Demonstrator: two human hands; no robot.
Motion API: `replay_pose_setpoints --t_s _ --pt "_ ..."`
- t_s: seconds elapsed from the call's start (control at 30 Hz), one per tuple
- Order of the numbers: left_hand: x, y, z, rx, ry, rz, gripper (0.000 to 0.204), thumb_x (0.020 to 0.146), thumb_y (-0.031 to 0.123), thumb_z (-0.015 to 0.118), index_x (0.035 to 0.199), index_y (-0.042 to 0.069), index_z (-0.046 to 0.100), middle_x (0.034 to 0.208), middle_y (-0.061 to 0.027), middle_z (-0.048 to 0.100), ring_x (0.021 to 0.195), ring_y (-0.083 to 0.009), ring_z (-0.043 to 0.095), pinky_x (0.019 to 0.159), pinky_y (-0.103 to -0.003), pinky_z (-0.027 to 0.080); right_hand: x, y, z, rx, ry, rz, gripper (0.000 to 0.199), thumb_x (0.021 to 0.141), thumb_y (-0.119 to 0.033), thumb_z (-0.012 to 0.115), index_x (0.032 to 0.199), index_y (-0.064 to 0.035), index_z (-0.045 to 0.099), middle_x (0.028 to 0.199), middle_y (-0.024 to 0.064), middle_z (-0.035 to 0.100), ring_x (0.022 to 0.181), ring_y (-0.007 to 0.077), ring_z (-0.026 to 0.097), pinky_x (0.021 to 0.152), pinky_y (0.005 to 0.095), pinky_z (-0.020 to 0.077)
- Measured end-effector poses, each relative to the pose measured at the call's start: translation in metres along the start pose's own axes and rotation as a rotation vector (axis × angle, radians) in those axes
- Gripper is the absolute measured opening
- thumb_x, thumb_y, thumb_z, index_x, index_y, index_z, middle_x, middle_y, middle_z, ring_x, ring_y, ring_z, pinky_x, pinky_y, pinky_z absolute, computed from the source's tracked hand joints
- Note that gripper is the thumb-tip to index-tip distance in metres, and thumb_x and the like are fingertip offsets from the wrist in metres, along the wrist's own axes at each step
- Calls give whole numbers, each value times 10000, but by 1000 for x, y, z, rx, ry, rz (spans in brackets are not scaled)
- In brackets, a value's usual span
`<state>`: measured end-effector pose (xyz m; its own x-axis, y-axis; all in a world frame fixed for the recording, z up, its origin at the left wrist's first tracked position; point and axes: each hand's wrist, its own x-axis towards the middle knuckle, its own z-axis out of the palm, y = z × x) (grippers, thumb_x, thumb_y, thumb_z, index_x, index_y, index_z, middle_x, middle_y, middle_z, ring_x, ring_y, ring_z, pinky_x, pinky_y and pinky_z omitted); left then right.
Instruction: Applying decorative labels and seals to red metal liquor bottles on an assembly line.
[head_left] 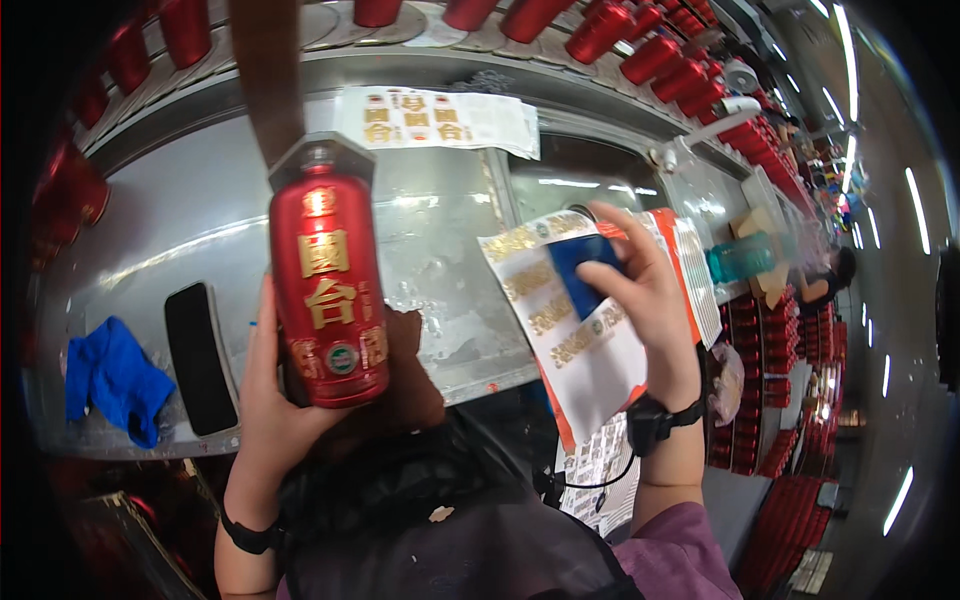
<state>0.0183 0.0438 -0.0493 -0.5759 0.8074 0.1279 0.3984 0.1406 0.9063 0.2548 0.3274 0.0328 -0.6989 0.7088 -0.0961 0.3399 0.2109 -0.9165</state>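
A blue cloth (115,378) lies left of the red bottle (328,285), which stands upright, neck up, its base hidden in the gripping left hand (270,400). Right of the bottle, the right hand (640,300) pinches a blue pad (585,272) against a label sheet (580,340), partly covered.

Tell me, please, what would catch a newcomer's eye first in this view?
First the red bottle with gold characters, held upright at centre-left by the left hand. Next, at centre-right, the right hand presses a blue pad against a white label sheet. Behind them, rows of red bottles line the metal conveyor.
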Motion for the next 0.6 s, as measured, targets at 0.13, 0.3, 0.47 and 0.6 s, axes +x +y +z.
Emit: replay_pose_setpoints --t_s 0.13,0.3,0.47,0.6 --pt "-5 0 -4 40 26 -44 1149 655 227 912 1564 4 246 1514 -162 423 1369 -253 455 1122 -377 374 -30 50 -102 89 286 136 295 1031 -158 559 1303 -61 619 982 -4 658 845 71 605 717 225 500" --pt "-11 -19 -9 75 19 3 1144 585 177 896 1546 9 300 1478 -167 462 1343 -302 482 1114 -392 368 -126 147 -213 52 846 418 370 1040 -325 553 1003 14 695 829 -11 654 673 63 559 602 251 451" --pt "-30 -44 -23 173 4 -33 1138 557 154 862 1539 3 310 1533 -178 410 1423 -313 397 1162 -415 317 -206 191 -200 -166 1058 751 529 937 -523 646 736 -43 737 710 0 590 610 107 496 573 267 370" --pt "-31 -49 -23 134 0 -87 1124 574 155 857 1542 4 305 1538 -183 401 1429 -314 387 1170 -422 306 -216 205 -182 196 980 646 510 883 -480 746 1000 15 729 762 44 669 623 106 567 581 256 427"
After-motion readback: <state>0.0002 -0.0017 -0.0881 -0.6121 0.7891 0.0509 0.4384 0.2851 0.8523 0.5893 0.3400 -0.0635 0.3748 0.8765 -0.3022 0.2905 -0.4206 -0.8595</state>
